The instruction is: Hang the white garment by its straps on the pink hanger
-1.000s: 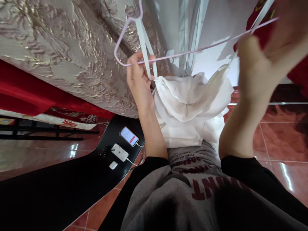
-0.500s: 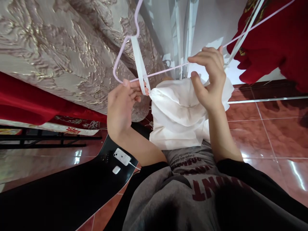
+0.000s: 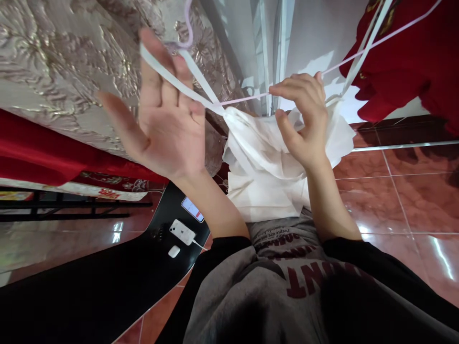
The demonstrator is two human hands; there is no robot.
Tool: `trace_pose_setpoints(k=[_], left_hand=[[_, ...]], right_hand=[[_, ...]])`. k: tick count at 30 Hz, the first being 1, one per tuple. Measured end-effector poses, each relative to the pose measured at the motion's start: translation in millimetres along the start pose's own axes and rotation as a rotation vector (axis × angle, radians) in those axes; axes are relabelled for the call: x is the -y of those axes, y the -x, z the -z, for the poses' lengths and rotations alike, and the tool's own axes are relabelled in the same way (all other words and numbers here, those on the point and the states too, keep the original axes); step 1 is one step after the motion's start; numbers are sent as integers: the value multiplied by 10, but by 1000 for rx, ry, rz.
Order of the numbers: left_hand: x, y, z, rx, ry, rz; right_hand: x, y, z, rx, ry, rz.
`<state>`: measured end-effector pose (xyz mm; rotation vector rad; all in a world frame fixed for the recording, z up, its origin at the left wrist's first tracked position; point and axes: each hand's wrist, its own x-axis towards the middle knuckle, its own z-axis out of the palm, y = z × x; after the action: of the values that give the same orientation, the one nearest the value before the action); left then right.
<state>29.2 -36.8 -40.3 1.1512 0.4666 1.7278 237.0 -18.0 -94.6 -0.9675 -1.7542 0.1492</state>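
A white garment (image 3: 265, 177) hangs by its straps from a thin pale purple hanger (image 3: 380, 40) in front of my chest. My left hand (image 3: 161, 114) is raised with palm towards me and fingers spread, and a white strap (image 3: 168, 76) runs across the fingers. The hanger's left end is hidden behind this hand. My right hand (image 3: 301, 124) is curled, pinching the top edge of the white cloth just below the hanger's bar. The other strap (image 3: 362, 52) goes up over the hanger at the right.
A silver-gold embroidered fabric (image 3: 71, 71) fills the upper left above a red cloth (image 3: 43, 157). A red garment (image 3: 409, 67) hangs at the upper right. Two phones (image 3: 182, 231) on cables lie on a black surface (image 3: 89, 286). Glossy red floor tiles (image 3: 401, 191) lie to the right.
My left hand has let go of its pinch on the strap, opened and risen, stretching the strap up and to the left. The right hand has stayed on the cloth's top edge.
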Motion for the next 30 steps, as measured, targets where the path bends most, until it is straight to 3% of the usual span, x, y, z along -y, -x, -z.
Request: trace_pose_setpoints(k=[3,6,8,10,13,15,19,20,22,24,25,30], left_hand=[[-13,25,76,-195,9,-188],[91,105,275,-371,21,-191],[195,126,349,-371,19,-74],[300,119,311,-298,9,59],[423,91,109,-176,-31,63],[471,82,-20,-159,-60,-10],[508,82,-109,-214,-131,-38],[514,80,-106,-223,-154,-40],[530,73,-94,-231,-174,-71],[541,65,-85,-230,-171,-108],[542,63,-85,-230,-170,-117],[486,77,-153,-265,-210,-88]], right_hand=[[0,-1,43,36,2,-15],[-11,4,53,44,-5,-14],[6,6,31,53,-6,-6],[50,7,2,85,-3,3],[129,7,-8,139,-33,27],[136,11,21,30,-88,51],[-56,23,106,-626,-151,-110],[-127,25,118,-692,-182,-190],[-241,27,119,-607,-272,-324],[-280,26,97,-471,-313,-367],[-271,25,83,-467,-291,-359],[-132,12,73,-703,-153,-245]])
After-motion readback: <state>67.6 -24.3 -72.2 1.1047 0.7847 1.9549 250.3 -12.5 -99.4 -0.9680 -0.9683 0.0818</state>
